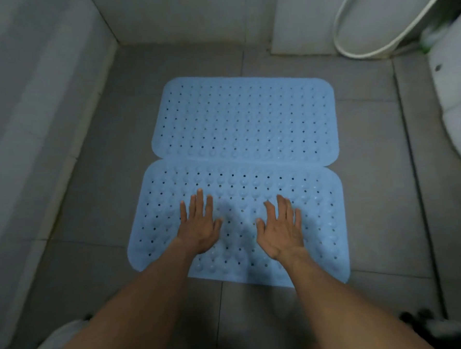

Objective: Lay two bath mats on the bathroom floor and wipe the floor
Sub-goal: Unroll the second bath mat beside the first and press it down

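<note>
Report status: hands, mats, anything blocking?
Left hand and right hand open, flat on near mat. Far mat laid, edges meeting. Toilet at right, clear of mats.

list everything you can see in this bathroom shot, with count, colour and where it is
perforated rubber bath mats: 2, light blue, flat on the floor at centre, long edges meeting; far mat, near mat
square floor tiles: many, grey, all around the mats
tiled walls: pale grey, left and far side
flexible hose: 1, white, looped at upper right
ceramic toilet: 1, white, right edge, partly cut off
green item: blurred, behind the toilet, cannot identify
left hand: open, palm down on the near mat
right hand: open, palm down on the near mat
</note>
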A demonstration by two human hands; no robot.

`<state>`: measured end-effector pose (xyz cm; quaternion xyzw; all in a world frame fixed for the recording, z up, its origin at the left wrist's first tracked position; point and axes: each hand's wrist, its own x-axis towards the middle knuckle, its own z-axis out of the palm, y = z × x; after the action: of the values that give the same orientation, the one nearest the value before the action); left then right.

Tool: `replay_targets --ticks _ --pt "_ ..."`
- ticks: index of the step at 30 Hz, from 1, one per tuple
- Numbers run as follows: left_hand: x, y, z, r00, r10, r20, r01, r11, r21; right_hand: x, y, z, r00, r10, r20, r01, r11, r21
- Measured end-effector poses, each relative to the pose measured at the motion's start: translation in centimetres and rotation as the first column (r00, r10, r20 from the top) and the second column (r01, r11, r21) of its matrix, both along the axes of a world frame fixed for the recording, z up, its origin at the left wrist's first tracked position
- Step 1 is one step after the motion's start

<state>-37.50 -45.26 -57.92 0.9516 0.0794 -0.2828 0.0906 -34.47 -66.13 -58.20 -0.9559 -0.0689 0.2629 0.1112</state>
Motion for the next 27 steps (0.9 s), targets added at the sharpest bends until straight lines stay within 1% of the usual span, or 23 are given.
replay_targets --ticks 6,11,16,18,21,23,27 --pt "-1.8 -3.0 17.3 0.999 0.051 -0.014 -0.052 0.996 -0.076 -1.8 -3.4 16.9 0.997 -0.075 -0.014 0.075 0.997 0.025" --pt "-3.8 -3.5 30.5 0.993 0.111 -0.042 -0.118 0.968 -0.224 -3.8 -4.1 29.9 0.988 -0.149 0.031 0.147 0.987 0.063" --pt "-5.7 -2.5 42.6 0.982 0.149 -0.115 -0.172 0.956 -0.237 -5.3 -3.4 41.9 0.989 -0.15 0.013 0.149 0.987 0.052" --pt "-5.8 -1.9 46.3 0.98 0.167 -0.109 -0.189 0.955 -0.229 -5.4 -2.8 45.5 0.99 -0.139 0.012 0.138 0.989 0.057" --pt "-5.5 -1.0 51.0 0.984 0.17 -0.06 -0.179 0.963 -0.204 -5.2 -2.1 50.0 0.992 -0.126 0.015 0.125 0.989 0.075" --pt "-5.3 -0.4 53.6 0.983 0.181 -0.02 -0.181 0.962 -0.202 -4.7 -1.7 52.4 0.994 -0.108 0.023 0.105 0.99 0.091" --pt "-5.4 0.2 57.8 0.969 0.247 0.028 -0.239 0.955 -0.178 -3.0 -1.2 56.0 0.998 -0.045 0.045 0.039 0.991 0.128"
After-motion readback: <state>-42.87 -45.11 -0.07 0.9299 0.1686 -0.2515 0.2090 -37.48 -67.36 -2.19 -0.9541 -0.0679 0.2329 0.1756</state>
